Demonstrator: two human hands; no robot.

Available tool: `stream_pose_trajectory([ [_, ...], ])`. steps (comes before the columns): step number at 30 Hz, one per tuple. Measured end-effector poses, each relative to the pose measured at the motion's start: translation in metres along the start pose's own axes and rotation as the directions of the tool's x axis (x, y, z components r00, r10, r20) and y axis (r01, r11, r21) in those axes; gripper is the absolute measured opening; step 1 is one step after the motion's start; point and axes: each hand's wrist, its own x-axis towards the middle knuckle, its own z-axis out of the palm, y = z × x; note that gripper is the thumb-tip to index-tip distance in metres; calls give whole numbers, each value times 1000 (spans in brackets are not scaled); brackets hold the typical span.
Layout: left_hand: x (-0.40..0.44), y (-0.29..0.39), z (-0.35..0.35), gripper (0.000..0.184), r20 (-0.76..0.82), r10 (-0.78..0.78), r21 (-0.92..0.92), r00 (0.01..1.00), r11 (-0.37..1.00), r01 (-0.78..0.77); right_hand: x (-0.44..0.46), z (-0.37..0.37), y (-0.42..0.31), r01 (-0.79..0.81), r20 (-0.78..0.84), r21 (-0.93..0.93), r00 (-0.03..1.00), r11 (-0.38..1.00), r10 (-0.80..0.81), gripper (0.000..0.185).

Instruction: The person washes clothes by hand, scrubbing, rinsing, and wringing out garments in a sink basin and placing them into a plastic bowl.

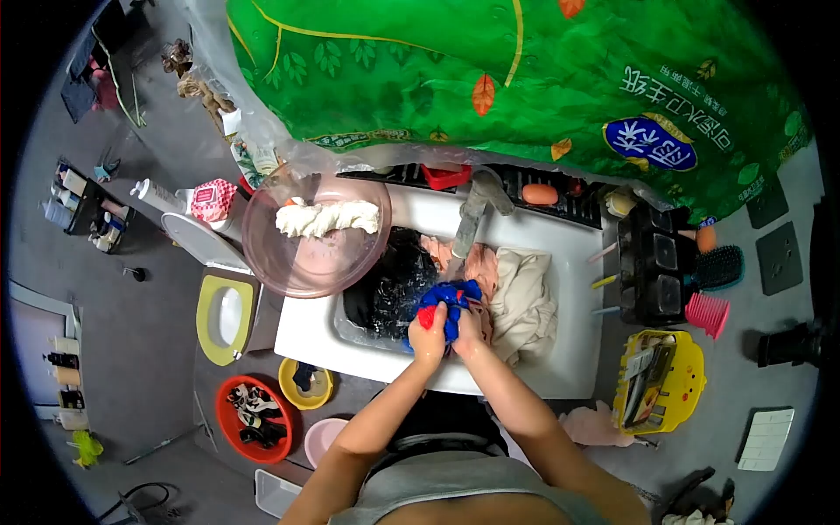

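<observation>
Both my hands are closed round a bunched blue and red cloth (454, 296) above the sink (302, 337), just under the faucet (472, 214). My left hand (428, 337) grips its left side, where a red patch shows. On the other side my right hand (471, 327) squeezes it, with the fingers partly hidden. Black wet fabric (389, 284) lies in the basin to the left. A cream cloth (523, 302) is heaped on the right, and salmon-pink fabric (481, 267) lies behind the blue and red cloth.
A clear pink basin (262, 254) holding a twisted white cloth (328, 219) overlaps the sink's left corner. Green plastic packaging (525, 87) hangs across the back. A black holder (652, 267) and yellow basket (691, 376) are right. A red basin (284, 446) and toilet (229, 311) are left.
</observation>
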Motion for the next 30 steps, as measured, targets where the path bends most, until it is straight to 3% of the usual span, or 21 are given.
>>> stream_pose_trajectory([
  [2,12,-6,0,34,-72,-199,-72,977,978,194,-23,23,-9,170,-201,-181,958,969,-205,31],
  [5,42,-44,6,30,5,-311,-444,951,851,281,-5,1,-2,204,-93,-315,965,927,-244,38],
  [6,45,-35,0,34,173,-486,-410,856,755,512,-11,5,-9,155,-125,-241,974,958,-189,42],
  [9,24,28,-9,66,267,-244,-418,932,843,340,-29,22,-29,64,-116,-177,990,982,-85,41],
  [10,32,26,-15,65,457,-122,-463,881,814,352,-46,39,-43,-14,-91,-184,996,983,-3,38],
  [11,37,22,-20,49,580,-135,-393,803,817,421,-43,38,-45,-93,-39,-165,995,982,88,36],
  [13,45,19,-23,35,657,-58,-309,752,888,339,-28,23,-45,-252,70,-140,962,957,264,33],
  [14,47,15,-22,29,587,19,-272,809,946,175,-2,3,-30,-239,184,-160,946,958,267,29],
  [16,49,13,-21,19,451,209,-151,868,976,-156,16,-18,-21,-338,430,-9,848,941,309,30],
  [17,48,16,-20,19,365,346,-68,864,936,-346,23,-25,-17,-395,546,58,781,917,302,31],
  [19,40,36,-19,21,227,620,139,752,743,-655,-18,4,-45,-456,501,87,788,886,357,51],
  [20,39,31,-18,24,244,646,167,723,706,-688,-21,7,-42,-486,550,118,758,866,350,57],
  [21,38,34,-14,27,208,763,174,612,586,-791,-23,8,-38,-516,597,149,727,843,340,64],
  [22,33,32,-12,30,228,791,182,568,538,-823,-8,6,-25,-580,473,227,768,783,432,67],
  [23,28,29,-11,32,249,817,189,520,486,-853,5,0,-15,-495,520,246,793,833,318,62],
  [25,21,33,-12,37,226,816,190,531,498,-846,12,3,-15,-578,689,211,660,788,300,52],
  [26,22,29,-12,38,214,785,199,582,548,-812,11,2,-12,-501,547,191,768,844,333,44],
  [27,22,27,-13,39,202,748,209,632,597,-774,5,7,-17,-479,552,162,769,863,323,32],
  [29,25,24,-8,37,95,695,176,713,693,-699,21,0,-6,-262,437,53,874,964,214,25],
  [30,27,22,-7,36,57,624,155,779,766,-624,18,5,-5,-146,287,49,950,988,126,19],
])
